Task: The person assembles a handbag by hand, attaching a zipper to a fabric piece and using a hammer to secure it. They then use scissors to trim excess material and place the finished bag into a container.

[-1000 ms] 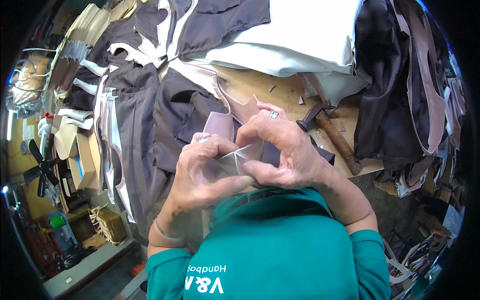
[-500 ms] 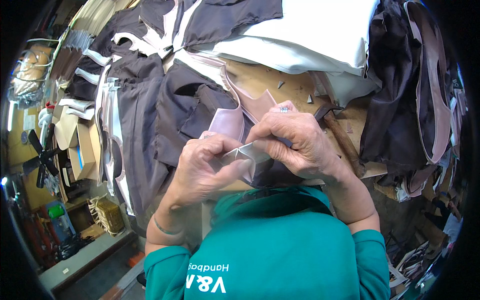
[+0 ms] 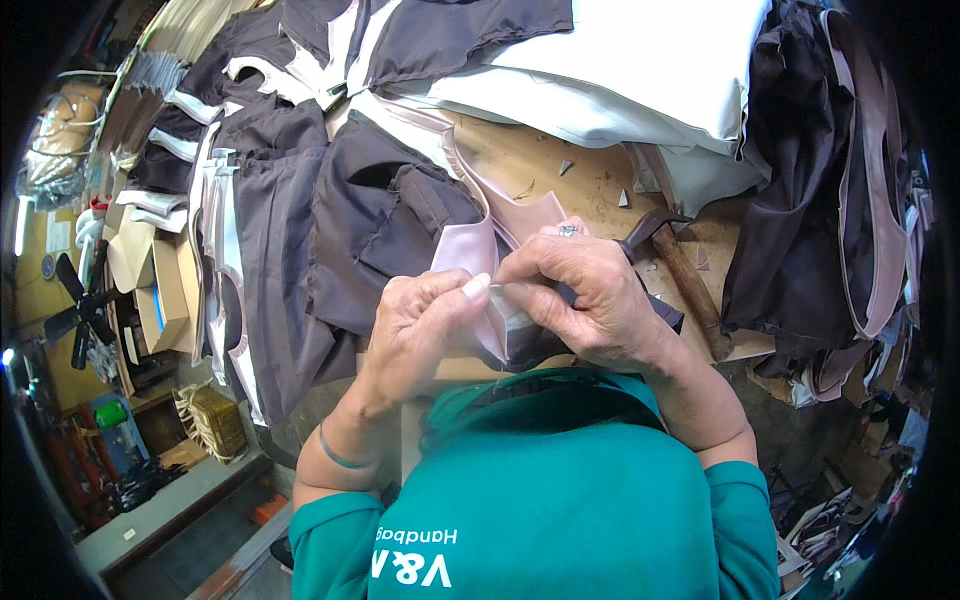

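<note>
Near the table's front edge, my left hand [image 3: 425,315] pinches the edge of a pink leather-like piece [image 3: 467,248] with dark lining, its thumb pressed on top. My right hand [image 3: 583,290] grips the same edge just to the right, thumb and forefinger together. My fingertips nearly meet at the edge. Below them a pale underside [image 3: 510,322] of the piece shows. Dark brown lining fabric [image 3: 390,215] joined to the pink strip spreads out to the left. Part of the edge is hidden behind my fingers.
A hammer [image 3: 690,285] with a wooden handle lies right of my right hand. Small triangular scraps [image 3: 623,198] are scattered on the tan tabletop [image 3: 590,165]. White sheet material [image 3: 640,70] covers the back. Dark lined pieces [image 3: 790,200] hang over the right side.
My left thumb has moved up from below onto the edge, and both hands are closer together. The folded pale flap that stood up between them is now mostly covered.
</note>
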Demonstrator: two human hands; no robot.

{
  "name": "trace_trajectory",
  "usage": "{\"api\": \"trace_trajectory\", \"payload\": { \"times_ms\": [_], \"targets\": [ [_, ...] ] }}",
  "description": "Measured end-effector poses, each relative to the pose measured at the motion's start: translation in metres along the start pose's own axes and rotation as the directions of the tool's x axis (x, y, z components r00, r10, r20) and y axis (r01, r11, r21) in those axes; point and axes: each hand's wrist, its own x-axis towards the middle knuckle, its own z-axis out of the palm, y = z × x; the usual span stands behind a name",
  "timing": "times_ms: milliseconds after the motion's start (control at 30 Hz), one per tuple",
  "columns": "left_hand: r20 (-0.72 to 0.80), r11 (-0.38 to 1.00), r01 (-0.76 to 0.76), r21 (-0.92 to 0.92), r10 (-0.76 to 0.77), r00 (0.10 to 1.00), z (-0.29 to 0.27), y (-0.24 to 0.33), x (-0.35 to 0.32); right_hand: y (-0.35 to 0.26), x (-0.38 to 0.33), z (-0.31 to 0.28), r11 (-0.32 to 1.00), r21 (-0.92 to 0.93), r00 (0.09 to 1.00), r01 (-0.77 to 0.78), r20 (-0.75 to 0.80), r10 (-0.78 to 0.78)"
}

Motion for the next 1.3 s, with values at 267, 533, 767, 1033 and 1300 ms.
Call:
{"api": "trace_trajectory", "payload": {
  "times_ms": [267,533,767,1033,1300],
  "targets": [
    [0.259,0.989,-0.118,0.085,0.092,0.961,-0.007,0.008,0.001,0.004,-0.005,0.000,0.999,-0.038,1.000,-0.004,-0.008,0.004],
    [0.341,0.787,-0.410,0.460,0.270,0.900,-0.018,-0.006,0.004,-0.002,-0.009,0.003,0.997,-0.077,1.000,0.001,-0.005,-0.001],
    [0.180,0.998,0.062,-0.029,-0.055,0.982,-0.006,-0.001,0.000,-0.001,-0.012,0.010,0.998,-0.007,0.997,-0.069,-0.046,0.068],
    [0.347,0.846,-0.207,0.491,0.028,0.938,-0.015,-0.003,0.000,0.000,-0.018,0.009,0.999,-0.007,0.998,-0.048,-0.040,0.048],
    [0.419,0.703,-0.323,0.633,0.039,0.907,-0.015,-0.007,-0.004,0.004,-0.022,0.013,0.998,-0.041,0.997,-0.057,-0.045,0.055]
  ]
}}
